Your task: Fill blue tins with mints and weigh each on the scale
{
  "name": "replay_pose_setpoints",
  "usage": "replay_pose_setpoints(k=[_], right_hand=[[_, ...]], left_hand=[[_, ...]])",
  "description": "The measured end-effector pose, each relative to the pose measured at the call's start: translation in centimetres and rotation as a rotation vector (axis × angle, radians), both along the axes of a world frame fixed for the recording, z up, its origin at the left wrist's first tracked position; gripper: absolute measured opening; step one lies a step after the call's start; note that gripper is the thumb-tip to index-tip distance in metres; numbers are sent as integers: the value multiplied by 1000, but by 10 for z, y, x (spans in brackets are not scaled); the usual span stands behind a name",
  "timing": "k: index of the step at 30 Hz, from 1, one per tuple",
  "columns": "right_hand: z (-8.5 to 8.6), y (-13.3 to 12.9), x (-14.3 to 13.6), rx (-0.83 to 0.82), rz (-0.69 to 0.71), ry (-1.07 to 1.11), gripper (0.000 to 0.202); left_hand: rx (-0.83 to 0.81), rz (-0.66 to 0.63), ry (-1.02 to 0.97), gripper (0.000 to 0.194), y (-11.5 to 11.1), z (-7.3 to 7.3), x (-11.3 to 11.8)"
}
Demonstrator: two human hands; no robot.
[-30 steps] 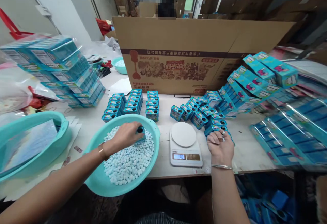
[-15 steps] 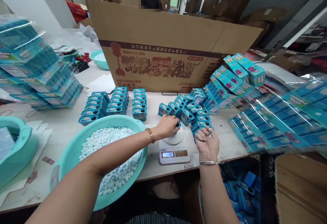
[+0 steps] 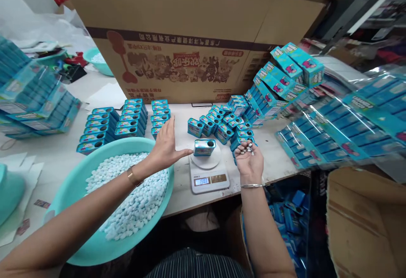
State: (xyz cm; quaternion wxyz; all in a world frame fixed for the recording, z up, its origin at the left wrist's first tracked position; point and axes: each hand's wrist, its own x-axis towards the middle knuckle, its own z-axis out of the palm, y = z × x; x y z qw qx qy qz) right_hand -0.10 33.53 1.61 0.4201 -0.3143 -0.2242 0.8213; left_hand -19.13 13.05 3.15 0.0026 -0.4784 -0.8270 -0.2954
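My left hand (image 3: 167,148) is open, its fingers straight and together and its thumb stretched towards the left side of a small blue tin (image 3: 204,147) with a round hole in its top. I cannot tell whether the thumb tip touches it. That tin stands upright on the round pan of a white digital scale (image 3: 209,183), whose display is lit. Palm up, my right hand (image 3: 250,166) is cupped round several small white candies (image 3: 248,147). Left of the scale, a turquoise basin (image 3: 60,193) holds many pale candies (image 3: 127,189), partly hidden under my left forearm.
Rows of blue tins (image 3: 130,119) stand behind the basin, and more tins (image 3: 223,132) crowd behind the scale. A large cardboard sheet (image 3: 190,12) closes off the back. Display boxes (image 3: 275,85) and wrapped packs (image 3: 345,121) are piled at right; an open carton (image 3: 358,219) sits below.
My left hand has let go of the tin on the scale, moved left and opened. The display has gone from zero to a reading. My right hand has opened somewhat, showing the candies.
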Motion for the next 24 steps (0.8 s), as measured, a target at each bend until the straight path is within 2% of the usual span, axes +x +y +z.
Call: replay_pose_setpoints(k=[3,7,12,17,20,24], right_hand=[[6,-2,-6,-25,-48,-39,2],[14,-2,-15,-42,-38,-19,12],[21,-5,-37,-18,42,14,26],[26,-15,-67,54,84,21,27],[28,-22,-81,77,85,9,27],[27,-31,-89,162,20,-31,23]], left_hand=[[-21,0,-32,107,-2,-3,2],[1,-44,-52,93,6,-1,9],[-4,-159,-70,86,31,1,25],[-77,-180,-90,77,65,-7,35],[-120,-164,-108,62,78,-11,35],[-148,-141,-202,40,82,-12,38]])
